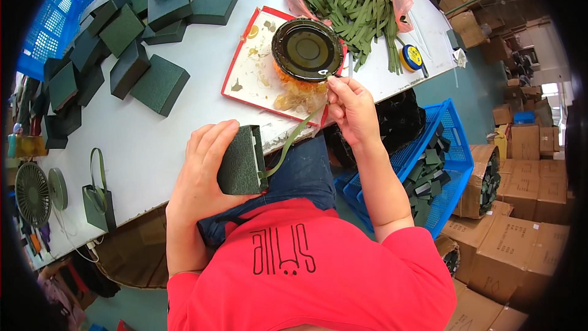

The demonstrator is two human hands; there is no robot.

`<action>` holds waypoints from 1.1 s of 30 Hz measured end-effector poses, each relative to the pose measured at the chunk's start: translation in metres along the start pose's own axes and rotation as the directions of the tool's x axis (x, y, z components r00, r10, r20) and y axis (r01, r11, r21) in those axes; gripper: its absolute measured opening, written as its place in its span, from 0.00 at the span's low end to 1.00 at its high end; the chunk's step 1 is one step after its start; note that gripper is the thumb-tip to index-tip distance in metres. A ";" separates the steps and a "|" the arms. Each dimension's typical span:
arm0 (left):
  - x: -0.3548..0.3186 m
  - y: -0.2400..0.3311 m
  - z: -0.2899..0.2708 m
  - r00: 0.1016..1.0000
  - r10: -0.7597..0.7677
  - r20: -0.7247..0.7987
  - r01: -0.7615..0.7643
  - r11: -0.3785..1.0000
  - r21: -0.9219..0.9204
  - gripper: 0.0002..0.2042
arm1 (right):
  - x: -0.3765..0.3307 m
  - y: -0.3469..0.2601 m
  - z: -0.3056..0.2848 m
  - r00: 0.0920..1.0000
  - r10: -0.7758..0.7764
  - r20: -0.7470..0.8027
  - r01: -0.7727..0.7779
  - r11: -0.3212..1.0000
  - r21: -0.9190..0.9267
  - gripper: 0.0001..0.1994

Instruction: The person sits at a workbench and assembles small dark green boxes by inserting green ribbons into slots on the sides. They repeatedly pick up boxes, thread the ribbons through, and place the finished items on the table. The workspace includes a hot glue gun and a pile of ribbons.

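Observation:
My left hand [199, 168] is wrapped round a small dark green textured box [241, 162], held over the table's front edge. From the side of that box a green ribbon [288, 145] curves up to my right hand [353, 107]. Thumb and fingers of the right hand pinch the ribbon near its far end, right at the rim of a black round dish [307, 49]. The dish has a dark, wet-looking surface and rests on something amber and lumpy [297, 93]. Under it lies a white board [250, 79] with a red border, smeared with yellowish residue.
Several dark green boxes [160, 84] are heaped at the left, beside a blue crate [52, 30]. A pink bag [401, 9] of cut green ribbons [349, 0] and a yellow-and-blue round tin [411, 57] stand behind. One ribboned box [99, 208] sits near a fan [33, 193]. Blue baskets [450, 165] and cartons [502, 251] fill the right.

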State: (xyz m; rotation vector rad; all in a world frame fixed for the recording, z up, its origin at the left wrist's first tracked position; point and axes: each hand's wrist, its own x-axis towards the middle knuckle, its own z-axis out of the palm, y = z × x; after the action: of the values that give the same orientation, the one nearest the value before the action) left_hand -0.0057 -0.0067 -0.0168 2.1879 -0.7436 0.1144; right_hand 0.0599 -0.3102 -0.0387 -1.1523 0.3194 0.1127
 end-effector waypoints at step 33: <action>0.008 0.007 -0.010 0.995 0.097 0.035 -0.088 0.978 -0.191 0.54 | -0.063 -0.004 0.058 0.832 0.382 0.403 -0.150 0.853 -0.499 0.09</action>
State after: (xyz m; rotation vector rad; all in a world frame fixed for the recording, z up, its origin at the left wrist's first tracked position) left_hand -0.0016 -0.0071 -0.0032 1.9815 -0.8461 0.0412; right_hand 0.0124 -0.2540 0.0055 -1.4827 -0.0068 0.7625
